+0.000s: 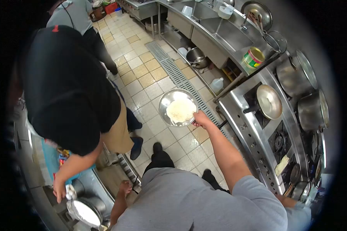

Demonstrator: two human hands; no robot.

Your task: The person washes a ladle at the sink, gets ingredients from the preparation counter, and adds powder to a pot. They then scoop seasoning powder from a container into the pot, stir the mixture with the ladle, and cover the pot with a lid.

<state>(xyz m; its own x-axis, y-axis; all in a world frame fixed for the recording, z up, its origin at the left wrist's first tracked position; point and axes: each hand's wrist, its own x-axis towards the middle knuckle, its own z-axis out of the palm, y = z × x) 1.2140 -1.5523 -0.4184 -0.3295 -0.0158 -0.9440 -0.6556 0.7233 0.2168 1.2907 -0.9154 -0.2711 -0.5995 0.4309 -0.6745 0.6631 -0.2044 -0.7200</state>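
Observation:
My right hand (200, 119) grips the rim of a shiny metal bowl (164, 101) held out over the floor. Inside the bowl is a pale, cream-coloured, crumbly food (181, 111) whose kind I cannot make out. Low beside my body hangs my left hand (125, 187), its fingers loosely curled, and nothing shows in it. A co-worker in black with a tan apron (117, 131) stands at my left. That person's hand (59, 189) is over the counter, close to a metal pot (89, 212) with white contents.
Along the right runs a stove (254, 127) with a frying pan (269, 102) and large pots (313, 109) behind. Sinks (229, 32) and a tin can (253, 57) lie further up. A drain grate (169, 69) crosses the tiled floor. Another person (75, 17) stands at the far left.

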